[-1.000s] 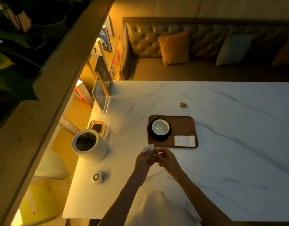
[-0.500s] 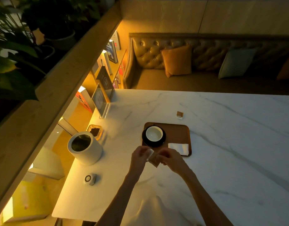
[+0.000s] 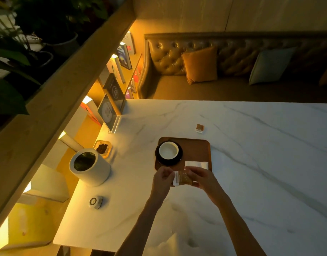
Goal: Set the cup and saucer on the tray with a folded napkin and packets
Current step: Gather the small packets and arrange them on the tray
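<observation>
Both the left hand (image 3: 163, 179) and right hand (image 3: 199, 177) pinch a packet (image 3: 183, 179) just before the tray (image 3: 196, 150); a careless drop could miss it.

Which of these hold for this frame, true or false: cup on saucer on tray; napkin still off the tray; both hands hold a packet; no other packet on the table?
1. The cup sits on the saucer on the tray. True.
2. The napkin lies off the tray. False: it lies on the tray.
3. The left hand and right hand hold a packet. True.
4. No other packet lies on the table. False: a small packet lies beyond the tray.
</observation>
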Motion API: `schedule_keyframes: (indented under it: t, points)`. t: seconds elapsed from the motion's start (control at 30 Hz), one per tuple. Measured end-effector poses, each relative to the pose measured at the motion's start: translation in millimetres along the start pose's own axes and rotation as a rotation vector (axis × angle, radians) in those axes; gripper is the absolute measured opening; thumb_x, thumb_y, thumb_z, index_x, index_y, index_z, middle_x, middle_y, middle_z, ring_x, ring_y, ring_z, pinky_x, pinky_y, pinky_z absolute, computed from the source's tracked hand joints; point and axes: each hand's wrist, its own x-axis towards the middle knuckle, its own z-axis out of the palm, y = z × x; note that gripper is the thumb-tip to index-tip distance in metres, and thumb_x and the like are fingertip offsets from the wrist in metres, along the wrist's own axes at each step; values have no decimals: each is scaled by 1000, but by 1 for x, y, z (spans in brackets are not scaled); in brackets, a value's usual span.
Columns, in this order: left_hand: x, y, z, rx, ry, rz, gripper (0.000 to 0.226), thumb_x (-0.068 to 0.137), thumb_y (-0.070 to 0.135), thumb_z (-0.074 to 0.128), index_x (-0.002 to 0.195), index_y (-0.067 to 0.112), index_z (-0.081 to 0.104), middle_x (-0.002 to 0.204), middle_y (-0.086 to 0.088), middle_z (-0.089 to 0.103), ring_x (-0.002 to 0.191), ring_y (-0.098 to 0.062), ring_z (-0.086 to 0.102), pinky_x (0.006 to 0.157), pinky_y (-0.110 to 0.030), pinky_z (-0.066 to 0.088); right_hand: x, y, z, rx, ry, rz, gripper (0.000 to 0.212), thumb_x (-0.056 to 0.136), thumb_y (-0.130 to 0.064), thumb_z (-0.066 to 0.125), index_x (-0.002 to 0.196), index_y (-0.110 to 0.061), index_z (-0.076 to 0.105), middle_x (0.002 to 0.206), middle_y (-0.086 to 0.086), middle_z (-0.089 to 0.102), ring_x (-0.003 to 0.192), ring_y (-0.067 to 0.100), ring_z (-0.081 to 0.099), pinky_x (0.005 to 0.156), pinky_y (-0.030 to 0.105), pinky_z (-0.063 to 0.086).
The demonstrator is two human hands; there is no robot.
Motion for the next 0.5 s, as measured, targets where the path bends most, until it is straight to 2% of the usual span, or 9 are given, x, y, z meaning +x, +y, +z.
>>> schedule_keyframes:
  t: [0.1,0.17,0.23,0.37,0.5]
  points:
    - [6,0,11,7,-43,-5,15,93,8,60,84,20,60,85,-1,65,70,-2,68,58,-18,58,2,2,-13,4,55,10,20,88,-26,66,106,-20,71,98,1,74,91,12,72,71,21,58]
    - [13,2,19,-10,-58,-23,13,93,7,61,86,18,61,85,0,67,67,2,69,56,-17,57,6,3,-20,18,102,22,14,88,-26,67,101,-23,71,97,1,74,89,12,73,70,21,59]
    - [21,4,25,-25,-73,-53,9,93,7,61,90,15,62,87,0,68,68,0,70,56,-16,57,12,4,-25,34,143,36,10,87,-28,67,96,-28,72,94,-1,75,89,13,73,71,23,60]
    - [41,8,35,-39,-104,-106,7,91,4,62,98,6,63,87,-2,69,74,-8,69,59,-18,58,27,9,-33,21,245,75,5,85,-27,70,86,-31,72,83,-3,74,76,15,72,70,29,60]
    - [71,10,50,-9,-123,-130,12,91,2,62,102,-1,63,92,-10,70,80,-15,69,61,-20,59,50,16,-42,46,333,102,7,87,-20,68,90,-20,74,77,3,71,65,15,66,57,21,56]
